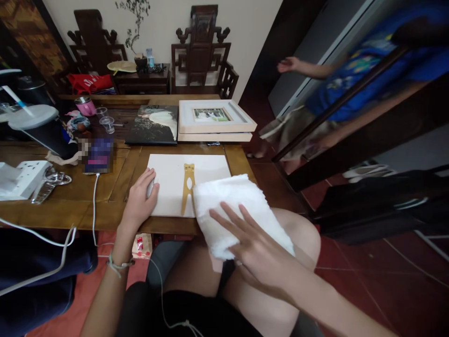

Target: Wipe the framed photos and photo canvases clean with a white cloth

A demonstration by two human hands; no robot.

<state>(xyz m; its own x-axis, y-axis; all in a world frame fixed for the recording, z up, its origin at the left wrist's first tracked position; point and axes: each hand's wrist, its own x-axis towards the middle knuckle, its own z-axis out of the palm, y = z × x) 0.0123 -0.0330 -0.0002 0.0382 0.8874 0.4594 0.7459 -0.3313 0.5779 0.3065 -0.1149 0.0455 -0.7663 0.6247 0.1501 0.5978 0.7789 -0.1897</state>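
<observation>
A white board (168, 187) lies flat near the table's front edge. On it is a flat gold piece (189, 182) with two legs and a small oval opening, its lower right part close to the cloth. My left hand (142, 194) rests at the board's left edge, fingers stretched out and thumb apart. My right hand (249, 238) holds a folded white towel (235, 201), fingers spread over its top; the thumb is hidden. The towel covers the board's lower right corner and hangs over the table edge above my lap.
Behind the board lie a dark picture panel (154, 124) and stacked picture frames (217, 117). At left are a lidded cup (38, 124), a power strip (24, 180) and a white cable (94, 201). Another person (365, 79) in blue stands at right, beyond a dark wooden bar.
</observation>
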